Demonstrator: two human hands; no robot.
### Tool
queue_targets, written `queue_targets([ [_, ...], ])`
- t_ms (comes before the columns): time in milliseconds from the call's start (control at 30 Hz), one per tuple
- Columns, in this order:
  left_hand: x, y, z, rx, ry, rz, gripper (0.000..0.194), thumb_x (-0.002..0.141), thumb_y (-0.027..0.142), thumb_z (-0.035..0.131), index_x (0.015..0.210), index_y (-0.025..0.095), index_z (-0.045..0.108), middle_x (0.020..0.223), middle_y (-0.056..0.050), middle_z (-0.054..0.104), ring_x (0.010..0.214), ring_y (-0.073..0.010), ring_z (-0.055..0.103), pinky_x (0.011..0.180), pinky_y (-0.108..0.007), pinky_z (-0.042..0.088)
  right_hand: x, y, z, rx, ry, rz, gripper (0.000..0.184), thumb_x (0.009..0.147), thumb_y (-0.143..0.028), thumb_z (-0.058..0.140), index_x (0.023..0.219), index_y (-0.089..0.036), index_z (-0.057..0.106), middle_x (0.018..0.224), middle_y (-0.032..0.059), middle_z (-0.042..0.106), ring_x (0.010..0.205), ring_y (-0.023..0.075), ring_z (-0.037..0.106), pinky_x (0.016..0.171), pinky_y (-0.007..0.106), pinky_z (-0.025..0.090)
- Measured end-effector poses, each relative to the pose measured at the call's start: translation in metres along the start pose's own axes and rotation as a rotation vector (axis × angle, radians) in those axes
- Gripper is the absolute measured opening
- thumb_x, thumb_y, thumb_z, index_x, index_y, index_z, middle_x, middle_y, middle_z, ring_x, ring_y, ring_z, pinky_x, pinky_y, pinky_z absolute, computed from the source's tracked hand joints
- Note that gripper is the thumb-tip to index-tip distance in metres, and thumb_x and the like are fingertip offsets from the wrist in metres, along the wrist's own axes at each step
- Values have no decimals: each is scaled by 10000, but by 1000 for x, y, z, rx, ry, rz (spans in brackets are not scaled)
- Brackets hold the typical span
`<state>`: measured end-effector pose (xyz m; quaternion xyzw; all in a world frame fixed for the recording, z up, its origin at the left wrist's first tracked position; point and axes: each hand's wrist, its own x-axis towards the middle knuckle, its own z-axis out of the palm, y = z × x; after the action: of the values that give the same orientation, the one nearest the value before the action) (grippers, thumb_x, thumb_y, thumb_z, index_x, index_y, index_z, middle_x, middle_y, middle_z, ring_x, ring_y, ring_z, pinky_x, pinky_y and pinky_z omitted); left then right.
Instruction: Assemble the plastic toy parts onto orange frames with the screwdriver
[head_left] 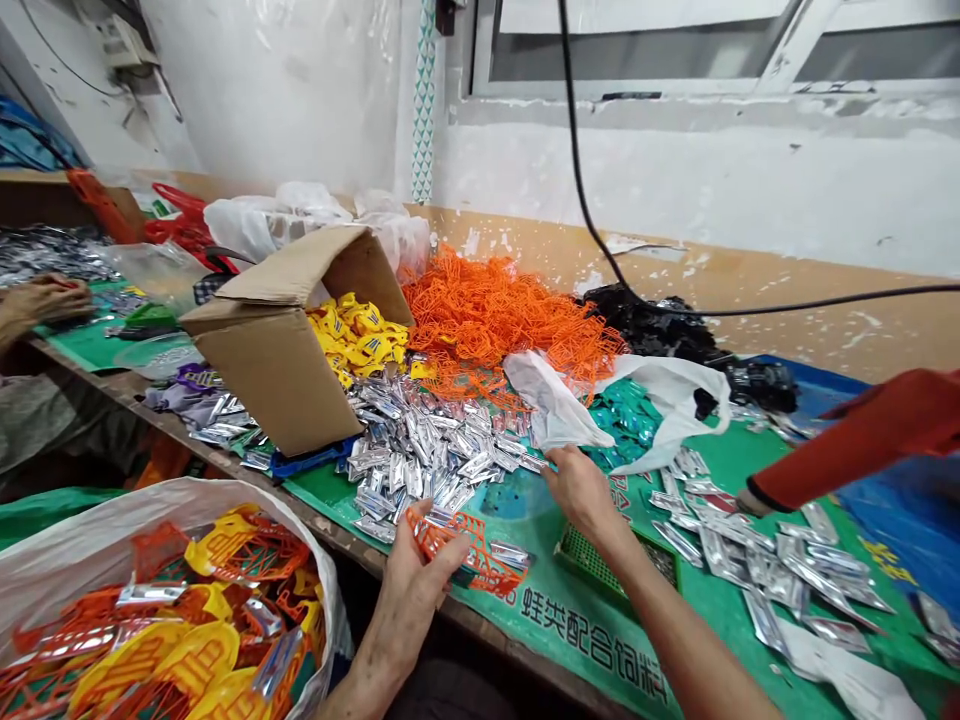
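My left hand (pixel 421 572) is closed around an orange plastic lattice piece (pixel 480 555) near the table's front edge. Further forward, my right hand (pixel 581 492) reaches to the right side of a heap of shiny silver pieces (pixel 427 440). Its fingers are drawn together at the end of one slim silver piece (pixel 531 462). Just below my right forearm sits a green perforated basket (pixel 581 562), partly covered by the arm. A white plastic bag (pixel 559 405) lies just beyond my right fingertips.
A tipped cardboard box (pixel 277 365) spills yellow pieces (pixel 360 335); an orange lattice pile (pixel 495 310) lies behind. At lower left stands a filled white sack (pixel 330 580). A red tool (pixel 840 445) juts in from the right under a black cable (pixel 577 170). Another person's hand (pixel 49 298) is at far left.
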<state>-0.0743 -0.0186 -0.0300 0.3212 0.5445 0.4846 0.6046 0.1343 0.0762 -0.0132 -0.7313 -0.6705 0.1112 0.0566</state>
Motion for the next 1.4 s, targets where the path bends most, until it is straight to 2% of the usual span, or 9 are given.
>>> queue_targets([
  [133,-1,3,8,13,-23,-13,843,650,563,748,1300,189,363,709,71,523,455,-60,338,450,-211,242,21,5,10,-28,-27,2,308,918,-336,577,1175,-167,584,1199,86,605,1037,212,617,875,424,529],
  [400,6,-2,13,2,-85,-14,842,667,554,743,1305,177,345,820,24,574,480,-70,377,466,-229,269,18,8,19,180,-44,57,312,918,-336,577,1178,-164,581,1184,85,609,1020,209,622,860,416,534],
  [533,10,-7,16,-11,-61,22,867,655,536,765,1319,170,343,872,-8,607,593,-131,514,546,-259,362,3,11,14,452,-43,16,204,899,-320,599,973,-132,624,936,34,651,820,152,631,739,331,536],
  [633,12,-6,18,-32,-17,87,893,633,508,793,1327,166,345,945,-46,635,827,-224,621,732,-317,450,-17,7,4,714,-38,-38,165,806,-277,646,731,-156,561,652,-31,581,618,113,563,606,259,472],
  [700,12,-4,20,-48,3,112,910,627,503,801,1333,158,343,1003,-72,644,936,-258,632,822,-340,459,-32,4,-4,877,-48,-61,207,745,-316,657,679,-185,512,577,-43,551,547,109,526,549,253,435],
  [833,10,0,22,-36,-27,133,930,648,491,799,1356,128,317,1069,-108,648,1009,-276,626,907,-359,449,-56,0,-11,1092,-78,-61,314,685,-444,685,663,-201,487,541,-35,544,477,102,480,479,252,390],
  [1033,13,-10,21,21,-64,132,997,617,543,802,1357,115,288,1121,-137,630,1016,-286,620,917,-370,452,-77,-2,-6,1309,-156,-14,368,610,-461,782,709,-183,562,536,-43,546,460,88,469,455,230,370],
  [1200,11,-11,21,85,-66,142,958,639,552,775,1349,116,304,1155,-157,627,1045,-298,610,922,-383,450,-88,-5,-4,1363,-191,10,379,584,-453,809,686,-171,577,533,-45,551,457,79,456,448,219,360],
  [1400,4,-8,27,109,-66,166,832,659,506,768,1283,120,378,1071,-121,665,973,-267,627,882,-355,467,-90,-6,0,1416,-152,11,377,576,-458,815,686,-160,611,525,-45,550,459,72,440,449,210,347],
])
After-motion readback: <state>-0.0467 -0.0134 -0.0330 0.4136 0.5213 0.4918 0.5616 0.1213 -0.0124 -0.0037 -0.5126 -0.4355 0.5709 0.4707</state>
